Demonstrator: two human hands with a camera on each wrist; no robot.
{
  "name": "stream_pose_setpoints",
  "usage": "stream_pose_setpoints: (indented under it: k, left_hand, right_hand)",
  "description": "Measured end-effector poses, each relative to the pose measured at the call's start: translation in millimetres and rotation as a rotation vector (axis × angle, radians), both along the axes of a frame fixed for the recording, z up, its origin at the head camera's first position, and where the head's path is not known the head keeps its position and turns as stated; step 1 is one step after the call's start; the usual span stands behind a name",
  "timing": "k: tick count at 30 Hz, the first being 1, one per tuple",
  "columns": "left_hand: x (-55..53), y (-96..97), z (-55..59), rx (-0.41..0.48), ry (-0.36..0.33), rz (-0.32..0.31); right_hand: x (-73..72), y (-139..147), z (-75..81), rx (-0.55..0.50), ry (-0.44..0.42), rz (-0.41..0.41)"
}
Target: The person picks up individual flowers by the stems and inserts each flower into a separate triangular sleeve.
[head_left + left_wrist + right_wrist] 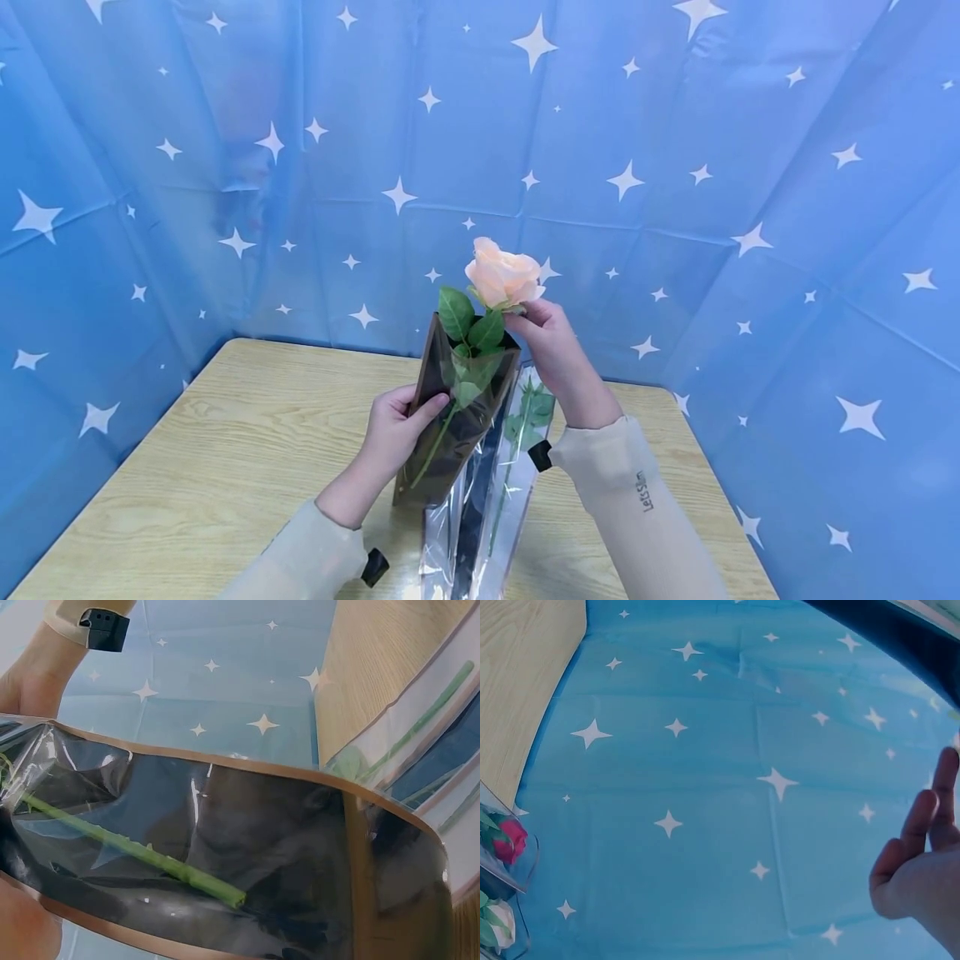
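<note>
A pale peach rose with green leaves stands in the mouth of a dark, see-through-fronted flower sleeve. My left hand grips the sleeve by its left edge, thumb across the front. Just under the bloom, the fingers of my right hand pinch the flower. Inside the sleeve, the cut end of the green stem shows through the film in the left wrist view, above the sleeve's bottom. The right wrist view shows part of my right hand with curled fingers; the bloom is mostly out of frame.
Other wrapped flowers in clear sleeves lie on the wooden table, under and right of the held sleeve. A red rose and a white rose show at their far end. A blue starry curtain surrounds the table.
</note>
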State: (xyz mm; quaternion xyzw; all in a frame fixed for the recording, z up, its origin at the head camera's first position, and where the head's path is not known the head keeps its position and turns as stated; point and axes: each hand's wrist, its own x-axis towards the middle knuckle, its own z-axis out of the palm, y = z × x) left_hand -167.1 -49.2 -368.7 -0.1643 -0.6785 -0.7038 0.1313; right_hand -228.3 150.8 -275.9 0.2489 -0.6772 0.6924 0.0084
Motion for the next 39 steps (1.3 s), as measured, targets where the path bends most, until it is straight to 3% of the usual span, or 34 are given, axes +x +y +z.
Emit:
stream_pose_setpoints:
  k: [9,15,18,22,26,28,32,39]
  left_hand:
    - [-4.9,-0.4,-7.3,0.006,0.011,0.003]
    - [-17.4,-1.8,-23.0,0.025,-0.007,0.03]
    - [-18.1,-2.8,-24.9,0.027,0.022,0.035]
    - [-17.9,-2.9,-25.9,0.027,0.067,0.037]
    - [-18.1,-2.3,-25.9,0.028,0.077,0.035]
    - [-18.2,-2.0,-25.2,0.022,0.067,0.038]
    - [-16.1,-0.7,-20.5,0.009,0.031,0.052]
    - [-0.5,0.7,2.1,-0.008,0.013,0.06]
  right_hand:
    - [-1.0,1,0.8,0.042,0.017,0.023]
    - [-0.5,2,3.0,0.049,-0.074,-0.087]
    - [-1.0,0,5.5,0.025,-0.089,-0.162]
    - [0.0,0,11.5,-0.099,0.037,-0.217]
    - [5.0,1,20.4,-0.208,0.266,-0.151]
    - [7.6,1,23.8,-0.194,0.356,-0.101]
    - [12.2,0,27.4,-0.125,0.442,-0.046]
    - [20.9,-2,25.7,0.021,0.55,-0.05]
